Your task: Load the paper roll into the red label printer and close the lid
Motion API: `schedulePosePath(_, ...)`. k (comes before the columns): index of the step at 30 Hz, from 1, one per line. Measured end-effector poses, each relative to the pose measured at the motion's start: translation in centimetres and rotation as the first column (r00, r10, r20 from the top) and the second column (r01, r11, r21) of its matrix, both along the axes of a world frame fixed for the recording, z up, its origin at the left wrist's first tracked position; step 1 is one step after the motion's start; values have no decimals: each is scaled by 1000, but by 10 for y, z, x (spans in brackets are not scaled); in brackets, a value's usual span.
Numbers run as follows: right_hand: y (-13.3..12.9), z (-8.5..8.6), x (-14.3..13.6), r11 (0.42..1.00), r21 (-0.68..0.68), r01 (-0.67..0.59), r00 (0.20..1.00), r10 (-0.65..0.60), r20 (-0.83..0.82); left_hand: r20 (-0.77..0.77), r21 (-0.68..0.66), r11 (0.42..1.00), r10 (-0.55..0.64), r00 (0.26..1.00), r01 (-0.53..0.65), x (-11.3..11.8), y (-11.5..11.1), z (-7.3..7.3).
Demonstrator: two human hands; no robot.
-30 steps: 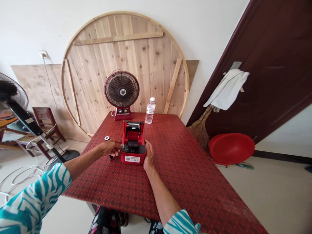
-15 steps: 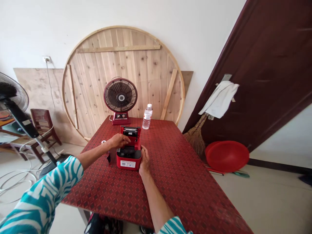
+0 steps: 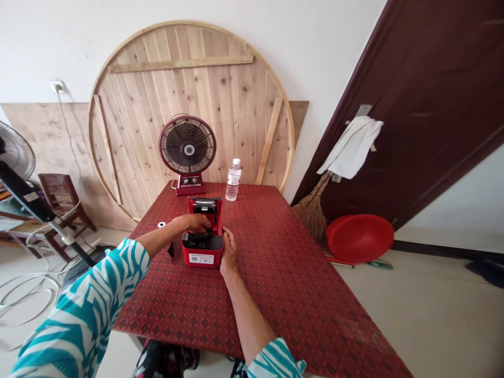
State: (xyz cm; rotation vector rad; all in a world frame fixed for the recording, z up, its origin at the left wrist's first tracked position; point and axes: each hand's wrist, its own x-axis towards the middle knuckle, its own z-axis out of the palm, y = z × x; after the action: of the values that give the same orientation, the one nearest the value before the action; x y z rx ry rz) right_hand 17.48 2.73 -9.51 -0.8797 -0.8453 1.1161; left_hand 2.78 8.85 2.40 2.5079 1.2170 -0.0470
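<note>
L hand [image 3: 199, 223] in printer [image 3: 202, 258], R hand [image 3: 229, 250] at its side

Wht roll [image 3: 161, 224] on counter [image 3: 271, 273], far L. Blk scrap [image 3: 170, 250] nr printer's L side, too small to ID. Fan [image 3: 188, 144] at back. L hand reaches into printer's open bay, fingers bent; can't tell if gripping. Printer mid-counter, lid up. R hand open, fingers laid along printer's R side. Bottle [image 3: 233, 181] upright, behind & R of printer.

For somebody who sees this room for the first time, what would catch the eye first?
Probably the large round wooden panel, standing against the wall behind the table. Next, perhaps, the open red device on the table, with the left hand at its opening and the right hand at its right side.
</note>
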Motion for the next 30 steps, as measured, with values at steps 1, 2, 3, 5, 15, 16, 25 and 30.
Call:
schedulePosePath(1, 0, 0, 0, 1000, 2, -1, 1000, 1, 1, -7, -2, 1000, 7, 1000, -7, 1, -3, 0)
schedulePosePath(2, -1, 1, 0, 1000, 1, -3, 1000, 3, 2, -10, 5, 1000, 20, 1000, -20, 2, -6, 1)
schedulePosePath(3, -1, 1, 1, 1000, -1, -6, 1000, 6, 1, -2, 22, 999, 40, 999, -40, 4, -9, 3)
schedulePosePath(5, -1, 1, 1, 1000, -7, -13, 1000, 13, -2, 52, 63, 993, 100, 994, -103, 5, -17, 10)
schedulePosePath(15, 0, 0, 1, 999, -31, -31, 999, 30, -23, 590, 167, 876, 278, 758, -452, -64, -63, 55)
schedulePosePath(16, 0, 0, 1, 999, -36, -30, 999, 29, -22, 629, 141, 852, 315, 710, -503, -74, -59, 51)
schedulePosePath(25, 2, -4, 3, 999, -30, 9, 1000, -9, 14, 475, 38, 712, 604, 639, -701, -90, -5, -17)
schedulePosePath(30, 3, -10, 6, 999, -36, 13, 999, -12, 30, 439, -14, 704, 642, 629, -710, -82, -2, -30)
